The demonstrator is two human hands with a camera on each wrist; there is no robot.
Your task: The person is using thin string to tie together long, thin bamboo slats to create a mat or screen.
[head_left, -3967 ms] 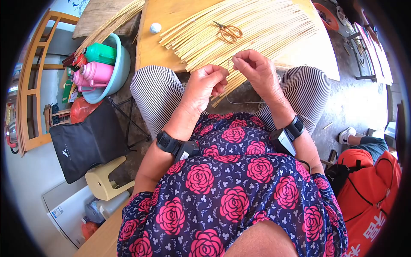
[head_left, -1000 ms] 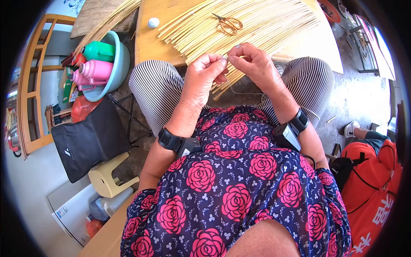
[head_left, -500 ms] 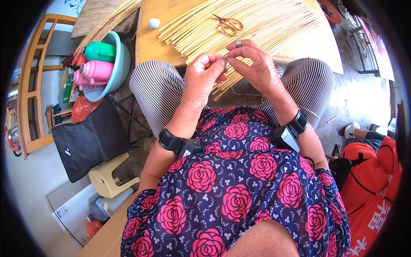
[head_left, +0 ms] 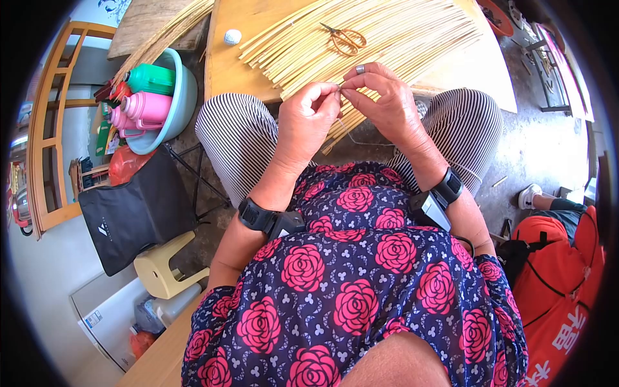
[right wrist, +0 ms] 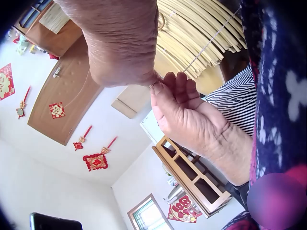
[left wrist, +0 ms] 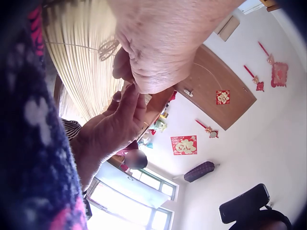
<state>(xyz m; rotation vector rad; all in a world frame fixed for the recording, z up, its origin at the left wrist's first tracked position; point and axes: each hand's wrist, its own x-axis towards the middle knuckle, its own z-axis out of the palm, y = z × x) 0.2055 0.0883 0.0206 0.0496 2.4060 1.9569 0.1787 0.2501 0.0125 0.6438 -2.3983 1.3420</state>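
Both hands meet above the lap, fingertips close together. The left hand [head_left: 308,121] pinches something tiny between thumb and forefinger, too small to make out. The right hand [head_left: 389,108], a ring on one finger, pinches at the same spot from the other side. A thin pale string [head_left: 351,135] hangs below the fingers and runs toward the right forearm; in the right wrist view a string [right wrist: 205,48] stretches from the fingers past the sticks. Behind the hands, thin pale sticks [head_left: 393,39] lie side by side on the wooden table [head_left: 225,71], with scissors [head_left: 347,40] on top.
A white ball [head_left: 233,37] sits on the table's left part. At the left stand a blue basin [head_left: 187,97] with flasks, a black bag [head_left: 132,209] and a cream stool [head_left: 155,274]. A red bag [head_left: 548,284] is at the lower right.
The hands have come together from slightly apart four seconds ago. Since half a second ago, the left hand has turned slightly and its fingers have closed in; the right has barely moved.
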